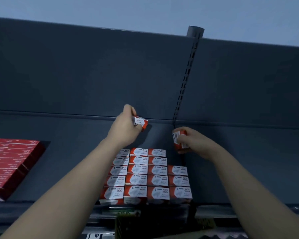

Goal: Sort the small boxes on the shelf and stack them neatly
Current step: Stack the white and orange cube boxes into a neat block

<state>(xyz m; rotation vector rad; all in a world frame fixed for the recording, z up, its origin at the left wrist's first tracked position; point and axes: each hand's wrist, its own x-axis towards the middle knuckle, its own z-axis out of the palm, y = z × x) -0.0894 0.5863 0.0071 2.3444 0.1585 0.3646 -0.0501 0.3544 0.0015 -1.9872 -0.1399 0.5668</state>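
Observation:
Several small red-and-white paper clip boxes [146, 175] lie in neat rows on the dark grey shelf [72, 161]. My left hand [123, 127] is raised above the back of the rows and grips one such box [141, 123]. To the right, my right hand [191, 140] holds another small red box [178, 140] upright, barcode side facing left, just above the back right corner of the rows. The rightmost column of boxes is shorter than the others.
A flat block of larger red boxes [10, 163] sits on the shelf at the far left. A slotted upright [186, 80] divides the grey back panel. Below the shelf's front edge [231, 211] a greenish package [128, 223] shows.

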